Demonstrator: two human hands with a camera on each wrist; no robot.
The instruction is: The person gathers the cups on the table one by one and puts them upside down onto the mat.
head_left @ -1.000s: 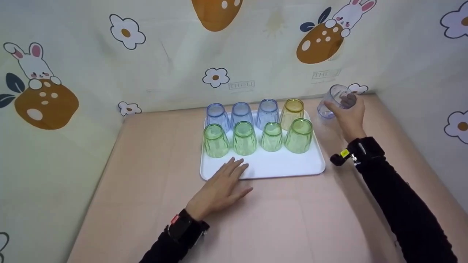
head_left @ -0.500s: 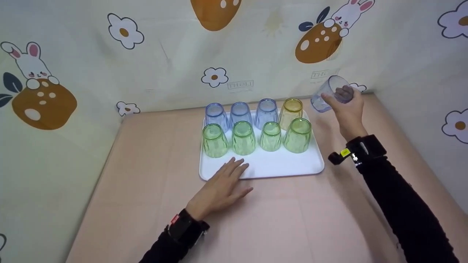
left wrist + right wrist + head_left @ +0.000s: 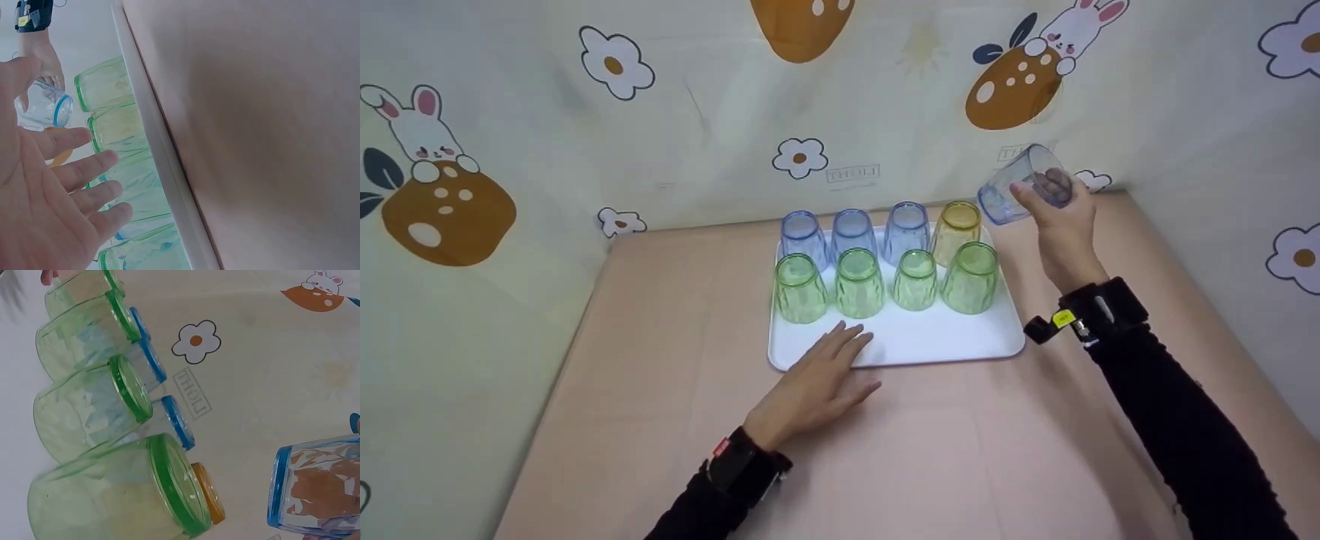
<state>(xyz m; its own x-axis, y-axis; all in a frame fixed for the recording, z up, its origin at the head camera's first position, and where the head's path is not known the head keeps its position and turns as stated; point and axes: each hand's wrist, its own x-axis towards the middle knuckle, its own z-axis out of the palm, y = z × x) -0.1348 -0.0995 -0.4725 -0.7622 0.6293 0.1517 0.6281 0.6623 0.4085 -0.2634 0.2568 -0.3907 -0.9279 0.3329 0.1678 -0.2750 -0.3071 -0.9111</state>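
Observation:
My right hand (image 3: 1065,225) grips a clear, blue-tinted drinking glass (image 3: 1012,191) raised beyond the tray's back right corner. It is tilted, its thick blue base (image 3: 277,486) facing left toward the yellow glass (image 3: 958,232). The thumb lies across the near side, and the other fingers show through the glass. My left hand (image 3: 810,394) is open, palm down, with its fingertips over the front left edge of the white tray (image 3: 930,345). Several green glasses (image 3: 860,285) stand upside down in the tray's front row. Behind them are three blue glasses (image 3: 853,234) and the yellow one, also upside down.
The tray lies on a pinkish-beige tabletop (image 3: 675,337). A patterned cloth (image 3: 697,150) with rabbits and flowers rises along the table's back and both sides, close behind the back row. The front strip of the tray is bare white.
My right hand has lifted the clear glass off the table beside the tray, tilted it further and moved it left toward the yellow glass. My left hand has barely moved.

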